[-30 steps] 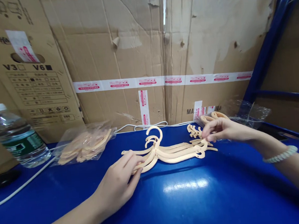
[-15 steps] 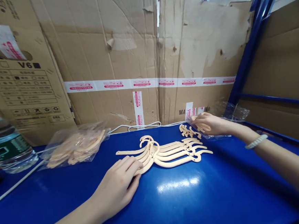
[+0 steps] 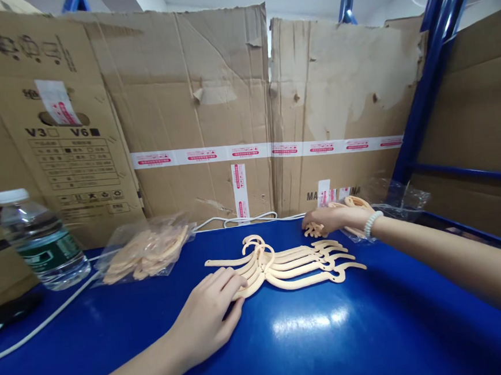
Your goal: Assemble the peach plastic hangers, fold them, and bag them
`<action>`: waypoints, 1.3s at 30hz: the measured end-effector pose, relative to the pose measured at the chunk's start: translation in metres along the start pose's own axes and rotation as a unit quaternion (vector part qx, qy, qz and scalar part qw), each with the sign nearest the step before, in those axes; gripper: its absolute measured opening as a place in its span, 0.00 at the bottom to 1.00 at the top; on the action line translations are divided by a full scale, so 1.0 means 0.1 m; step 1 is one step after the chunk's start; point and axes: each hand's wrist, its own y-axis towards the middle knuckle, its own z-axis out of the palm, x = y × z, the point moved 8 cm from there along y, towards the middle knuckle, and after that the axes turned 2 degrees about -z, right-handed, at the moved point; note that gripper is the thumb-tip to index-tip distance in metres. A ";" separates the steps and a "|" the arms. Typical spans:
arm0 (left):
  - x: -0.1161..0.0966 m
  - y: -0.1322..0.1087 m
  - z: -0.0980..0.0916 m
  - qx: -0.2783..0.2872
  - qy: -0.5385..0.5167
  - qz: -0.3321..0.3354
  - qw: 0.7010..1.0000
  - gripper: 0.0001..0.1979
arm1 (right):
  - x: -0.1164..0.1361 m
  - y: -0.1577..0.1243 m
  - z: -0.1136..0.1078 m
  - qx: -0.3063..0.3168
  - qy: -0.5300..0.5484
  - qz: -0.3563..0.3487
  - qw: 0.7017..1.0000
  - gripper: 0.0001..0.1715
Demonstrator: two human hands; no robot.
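Observation:
Several beige clothes hangers [image 3: 301,282] lie fanned in a row on the blue tabletop [image 3: 263,348], their hooks [image 3: 255,246] bunched at the middle. My left hand [image 3: 218,302] is closed over the left arms of the nearest ones, thumb on the near side. At the back right, my right hand [image 3: 327,218] bends down over a cluster of small curved beige parts [image 3: 313,229], fingers closed around it; the fingertips are partly hidden. Just behind that wrist, more beige looped pieces [image 3: 358,203] lie at a clear plastic bag.
A clear bag of beige pieces [image 3: 147,253] lies at the back left, near a water bottle [image 3: 47,244] and a white cable [image 3: 52,310]. Cardboard sheets [image 3: 193,117] stand along the back. A blue metal post [image 3: 424,81] rises at the right.
My right hand has come down and left onto the small parts; the beige pieces it was at now lie behind its wrist. My left hand stays on the hangers. The view has tilted up slightly.

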 end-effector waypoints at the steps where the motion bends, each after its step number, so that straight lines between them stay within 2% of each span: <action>1: 0.00 0.00 -0.01 0.000 0.002 -0.003 1.000 0.10 | 0.00 0.08 0.00 0.004 0.010 0.005 1.000 0.32; 6: 0.00 0.02 -0.03 0.010 0.009 -0.014 1.000 0.09 | 0.08 0.46 -0.02 -0.001 0.051 0.029 0.998 0.17; 11: 0.03 0.03 -0.04 0.006 0.020 -0.032 0.999 0.08 | 0.21 0.54 -0.13 -0.058 0.079 0.039 0.994 0.16; 14: 0.04 0.04 -0.06 0.003 0.031 -0.041 0.999 0.08 | 0.40 0.34 -0.25 -0.130 0.093 0.044 0.986 0.20; 17: 0.09 0.04 -0.05 0.012 0.060 -0.066 0.996 0.10 | 0.75 -0.02 -0.23 -0.183 0.112 0.044 0.976 0.26; 21: 0.26 0.04 0.03 0.026 0.107 -0.123 0.986 0.24 | 1.26 -0.44 0.07 -0.178 0.145 0.016 0.973 0.43; 23: 0.36 0.05 0.14 0.057 0.105 -0.150 0.981 0.28 | 1.36 -0.55 0.22 -0.167 0.154 -0.001 0.974 0.43; 25: 0.43 0.11 0.25 0.099 0.082 -0.163 0.978 0.30 | 1.33 -0.57 0.31 -0.165 0.148 -0.012 0.975 0.42; 29: 0.54 0.32 0.40 0.157 0.047 -0.195 0.967 0.35 | 1.03 -0.42 0.36 -0.153 0.129 -0.013 0.980 0.41; 33: 0.63 0.53 0.45 0.162 0.040 -0.207 0.964 0.37 | 0.82 -0.24 0.34 -0.164 0.108 -0.014 0.980 0.41; 39: 0.67 0.56 0.44 0.146 0.043 -0.208 0.966 0.35 | 0.78 -0.19 0.28 -0.182 0.082 -0.008 0.980 0.36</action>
